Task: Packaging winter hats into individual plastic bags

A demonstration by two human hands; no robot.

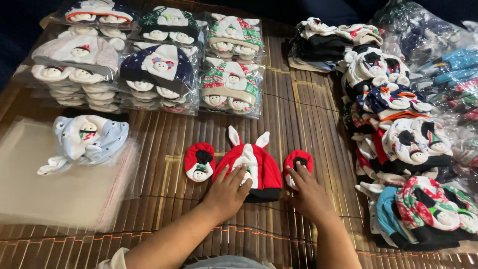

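Observation:
A red baby hat point(251, 162) with white ears and a black brim lies on the bamboo mat point(298, 114) in front of me. My left hand point(228, 192) rests flat on its lower left side, fingers spread. My right hand point(306, 192) touches a small red bootie point(298, 160) with a snowman face, just right of the hat. A matching red bootie point(199, 162) lies free to the left of the hat.
Stacks of bagged hat sets point(159, 60) fill the back left. A light blue hat point(87, 139) lies on a pile of clear plastic bags point(55, 194) at left. Loose hat sets point(403, 144) are heaped along the right side.

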